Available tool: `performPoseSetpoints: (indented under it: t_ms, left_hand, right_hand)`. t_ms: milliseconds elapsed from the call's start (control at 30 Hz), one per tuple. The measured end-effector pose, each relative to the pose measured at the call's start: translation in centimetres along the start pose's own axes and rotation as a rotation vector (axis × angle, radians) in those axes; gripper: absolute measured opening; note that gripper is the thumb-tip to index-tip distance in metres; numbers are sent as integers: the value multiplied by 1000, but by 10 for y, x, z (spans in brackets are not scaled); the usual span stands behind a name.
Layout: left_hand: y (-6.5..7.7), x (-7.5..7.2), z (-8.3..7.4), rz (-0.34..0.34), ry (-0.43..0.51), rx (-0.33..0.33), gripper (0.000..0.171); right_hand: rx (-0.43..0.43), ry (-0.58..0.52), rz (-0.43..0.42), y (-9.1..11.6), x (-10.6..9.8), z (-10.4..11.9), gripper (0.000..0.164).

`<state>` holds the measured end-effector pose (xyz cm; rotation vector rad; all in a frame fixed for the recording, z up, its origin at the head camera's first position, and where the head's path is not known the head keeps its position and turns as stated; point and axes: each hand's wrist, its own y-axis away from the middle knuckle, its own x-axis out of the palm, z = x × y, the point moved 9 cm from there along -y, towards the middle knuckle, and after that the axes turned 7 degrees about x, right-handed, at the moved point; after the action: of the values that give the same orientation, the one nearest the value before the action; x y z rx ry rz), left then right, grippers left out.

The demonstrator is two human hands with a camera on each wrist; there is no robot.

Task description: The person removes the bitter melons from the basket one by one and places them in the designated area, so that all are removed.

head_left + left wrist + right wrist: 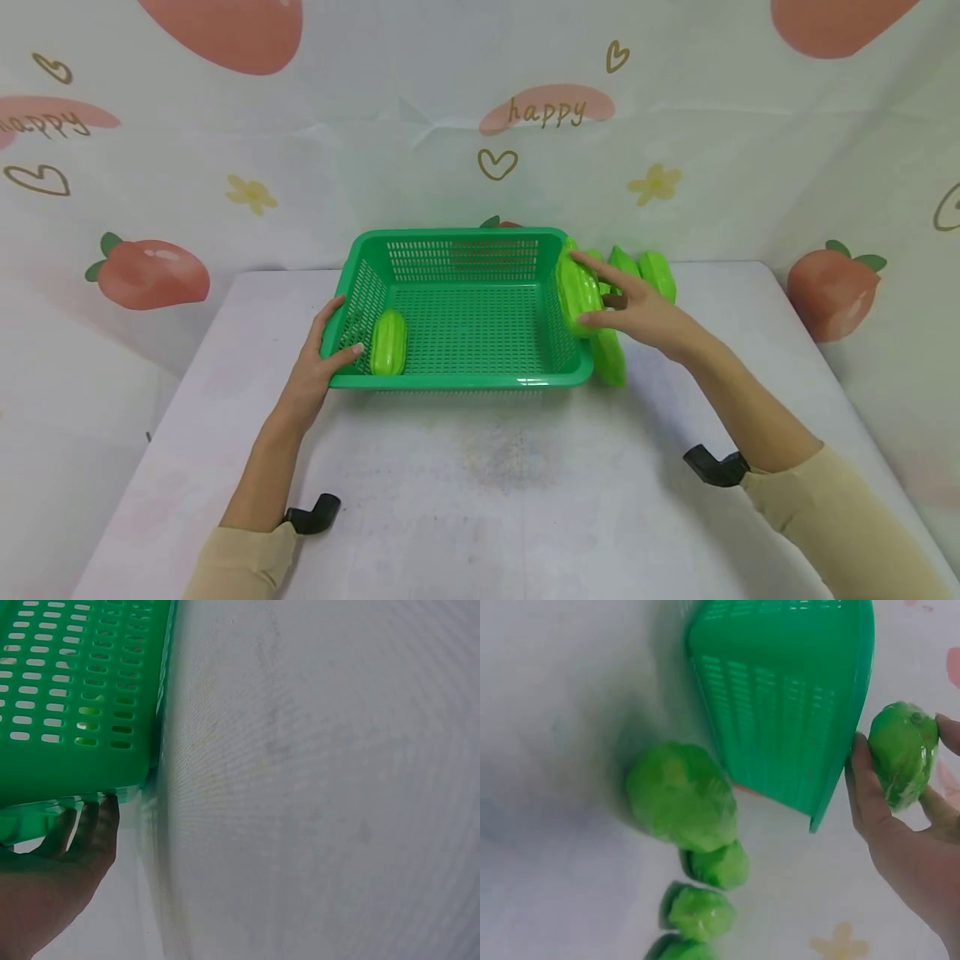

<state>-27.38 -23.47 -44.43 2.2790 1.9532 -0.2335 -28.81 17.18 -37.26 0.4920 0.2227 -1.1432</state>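
white table (465, 500): left hand (309, 371) grips basket (461, 382), right hand (648, 312) pinches green fruit (577, 292), long axis pointing away

A white rectangular table (480, 517) bears a faint brownish smudge (506, 457); behind and beside the table hangs a creased white sheet (390, 158) printed with red fruits (154, 272) and yellow flowers (252, 194).

Holds left forearm (262, 475) and right forearm (750, 408) extended forward, converging. Grips with left hand (309, 375), thumb opposite fingers. Pinches with right hand (645, 312), slightly forward of left, between thumb and fingers.
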Motion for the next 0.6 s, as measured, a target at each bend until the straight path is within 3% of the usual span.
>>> performPoseSetpoints:
  t_ms: [233, 600]
  left_hand:
    - [0, 0, 1, -3, -2, -1, 78]
    - [-2, -1, 3, -7, -15, 7, 76]
  right_hand:
    - [40, -2, -28, 11, -12, -12, 77]
    - [10, 30, -42, 24, -23, -30, 78]
